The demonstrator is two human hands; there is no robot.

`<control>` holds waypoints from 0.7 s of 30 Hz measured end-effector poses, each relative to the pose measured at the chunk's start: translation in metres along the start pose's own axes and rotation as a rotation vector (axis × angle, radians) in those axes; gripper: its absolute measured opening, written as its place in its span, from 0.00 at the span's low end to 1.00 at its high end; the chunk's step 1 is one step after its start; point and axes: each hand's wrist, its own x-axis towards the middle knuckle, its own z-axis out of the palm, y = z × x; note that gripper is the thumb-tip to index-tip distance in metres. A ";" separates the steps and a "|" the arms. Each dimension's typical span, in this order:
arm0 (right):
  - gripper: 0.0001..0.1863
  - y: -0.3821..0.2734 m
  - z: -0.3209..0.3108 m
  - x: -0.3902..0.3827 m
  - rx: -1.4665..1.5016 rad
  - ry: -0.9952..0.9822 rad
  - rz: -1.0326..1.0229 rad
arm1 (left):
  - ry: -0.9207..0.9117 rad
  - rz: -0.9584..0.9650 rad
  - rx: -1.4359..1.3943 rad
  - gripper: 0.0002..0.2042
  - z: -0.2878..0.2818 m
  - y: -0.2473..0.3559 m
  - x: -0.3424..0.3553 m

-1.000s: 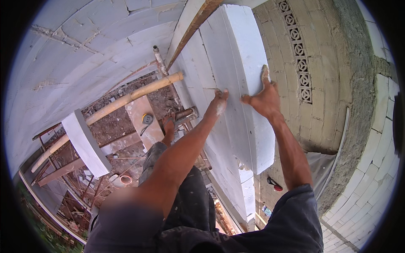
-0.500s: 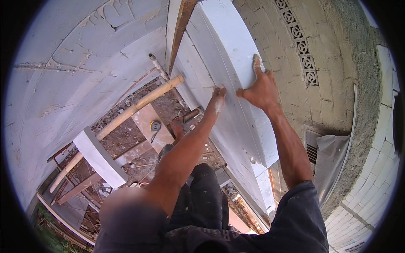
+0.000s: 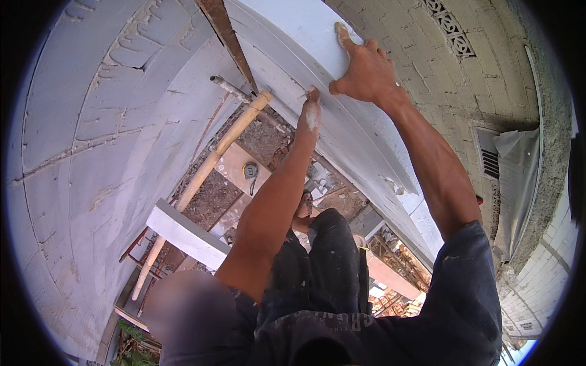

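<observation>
My right hand [image 3: 366,72] lies across the top of a long white block course [image 3: 299,24] on a pale wall. Its thumb is at the near edge, one finger stretches along the top, and the other fingers bend over the far edge. Lower on the wall's near face [image 3: 360,143], my left hand [image 3: 312,108] presses with its fingers, seen nearly edge-on and partly hidden. Pale dust or mortar marks the back of the left hand, which holds no tool that I can see.
A bamboo pole [image 3: 223,146] crosses to my left, with a loose white block [image 3: 186,235] near it. A tape measure [image 3: 250,171] lies on a board below. A rusty metal bar [image 3: 229,39] stands at the wall corner. Beyond the wall hangs a grey sheet [image 3: 519,183].
The view has shifted, and both hands now appear higher in the picture. They keep to the same white wall, the right on its top and the left on its near face.
</observation>
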 end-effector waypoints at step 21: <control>0.62 -0.018 -0.029 -0.013 0.093 -0.040 -0.013 | 0.050 0.126 -0.128 0.33 -0.010 0.015 0.005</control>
